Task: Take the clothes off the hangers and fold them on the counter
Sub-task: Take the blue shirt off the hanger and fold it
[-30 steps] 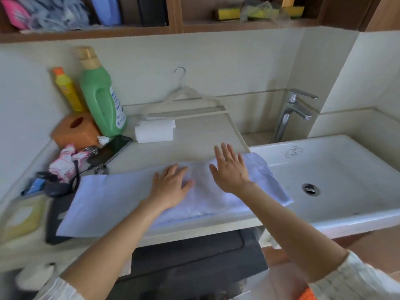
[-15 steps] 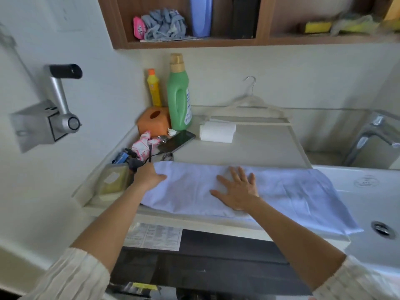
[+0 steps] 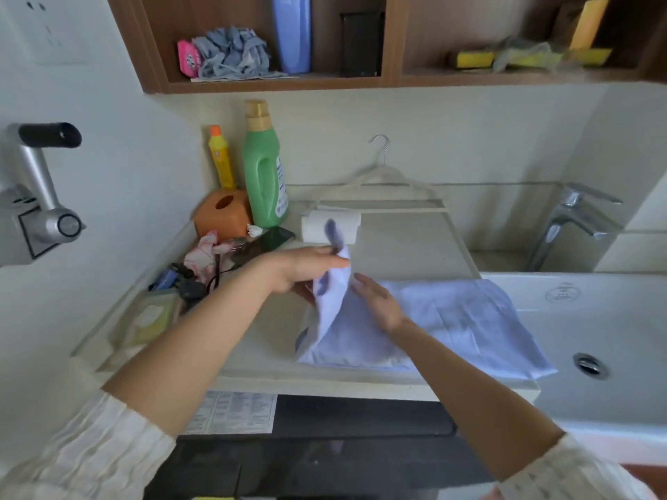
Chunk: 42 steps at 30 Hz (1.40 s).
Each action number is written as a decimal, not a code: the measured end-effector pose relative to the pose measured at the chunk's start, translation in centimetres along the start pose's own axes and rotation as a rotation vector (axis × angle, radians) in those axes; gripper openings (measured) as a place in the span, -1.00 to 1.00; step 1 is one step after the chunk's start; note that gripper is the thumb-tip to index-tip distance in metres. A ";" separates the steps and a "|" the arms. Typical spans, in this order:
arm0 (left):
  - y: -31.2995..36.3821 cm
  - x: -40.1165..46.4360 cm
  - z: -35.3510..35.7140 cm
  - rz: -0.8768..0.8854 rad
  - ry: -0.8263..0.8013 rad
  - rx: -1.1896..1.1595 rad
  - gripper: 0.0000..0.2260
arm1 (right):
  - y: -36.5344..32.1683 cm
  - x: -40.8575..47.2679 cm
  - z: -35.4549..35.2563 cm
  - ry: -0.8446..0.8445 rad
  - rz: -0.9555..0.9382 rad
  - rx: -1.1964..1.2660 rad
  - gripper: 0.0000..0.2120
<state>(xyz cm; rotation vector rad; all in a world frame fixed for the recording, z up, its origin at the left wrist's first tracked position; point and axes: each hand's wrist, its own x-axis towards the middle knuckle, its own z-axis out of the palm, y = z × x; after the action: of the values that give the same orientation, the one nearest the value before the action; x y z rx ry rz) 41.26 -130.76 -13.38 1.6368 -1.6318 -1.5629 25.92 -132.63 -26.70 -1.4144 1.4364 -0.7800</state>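
Note:
A pale blue garment (image 3: pixel 451 319) lies on the beige counter (image 3: pixel 263 348), its right end hanging over the sink's rim. My left hand (image 3: pixel 306 268) grips the garment's left end and holds it lifted above the counter, folded over toward the right. My right hand (image 3: pixel 379 301) lies flat and open on the middle of the cloth, pressing it down just right of the lifted part. A bare white hanger (image 3: pixel 379 185) leans against the back wall. A folded white cloth (image 3: pixel 330 229) sits below it.
A white sink (image 3: pixel 595 337) and tap (image 3: pixel 574 218) fill the right. A green bottle (image 3: pixel 265 167), yellow bottle (image 3: pixel 222 158), orange tissue box (image 3: pixel 223 211), phone (image 3: pixel 269 241) and small clutter crowd the counter's left back corner. A shelf (image 3: pixel 361 79) hangs overhead.
My left hand took hold of the garment's left end and carried it up and rightward over the cloth. My right hand stayed pressed on the middle. The camera view shifted left.

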 end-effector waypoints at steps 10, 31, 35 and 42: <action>-5.3 4.4 6.1 0.218 0.369 0.277 -0.69 | 1.2 -0.9 -3.8 0.123 0.197 0.410 -0.89; -12.5 4.5 8.2 0.084 0.258 0.747 -0.43 | 4.0 -2.2 -3.3 0.119 -0.023 -0.871 -0.47; -12.2 3.3 7.3 0.129 0.588 0.042 -0.69 | 3.1 -2.0 -4.0 0.052 0.103 -0.867 -0.44; -8.6 3.0 3.8 -0.165 0.184 -0.334 -0.69 | 2.7 -3.3 -3.1 0.119 0.105 -0.911 -0.51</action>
<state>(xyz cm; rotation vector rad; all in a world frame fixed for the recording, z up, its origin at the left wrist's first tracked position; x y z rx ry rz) 41.35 -129.29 -23.14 1.7043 -1.0994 -1.6042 21.64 -129.58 -27.46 -1.9406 2.0708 -0.1052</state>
